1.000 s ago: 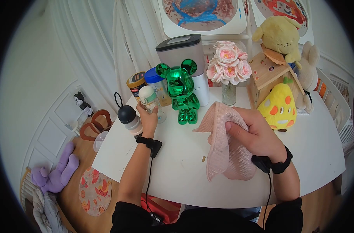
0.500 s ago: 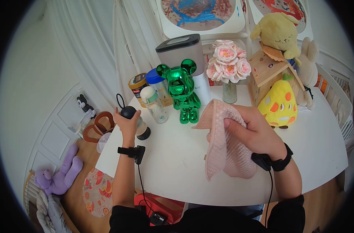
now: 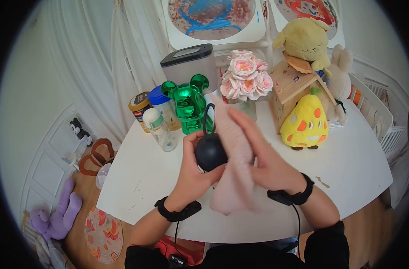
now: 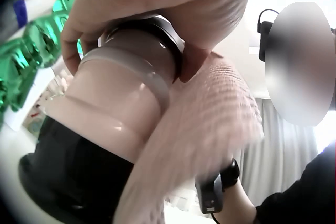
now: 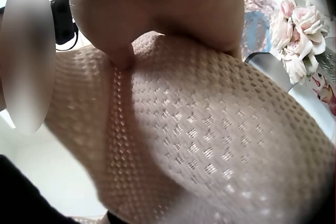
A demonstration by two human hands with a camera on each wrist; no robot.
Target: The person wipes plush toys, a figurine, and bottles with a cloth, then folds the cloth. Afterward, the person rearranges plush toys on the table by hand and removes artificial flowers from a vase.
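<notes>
Bottle [image 3: 211,153]: 1, black-lidded, held over table [image 3: 137,179], just beside cloth [image 3: 238,166]
Left hand [image 3: 193,172]: fingers curled round bottle
Right hand [image 3: 271,163]: thumb and fingers gripping 1 cloth
Green bear figure [image 3: 189,104]: 1
Flower vase [image 3: 248,110]: 1
Paintings [image 3: 209,15]: 2, back

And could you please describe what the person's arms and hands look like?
The left hand and right hand are bare. Black sleeves leave the forearms uncovered; each wears a black wrist strap with a small black device and thin black cable.
</notes>
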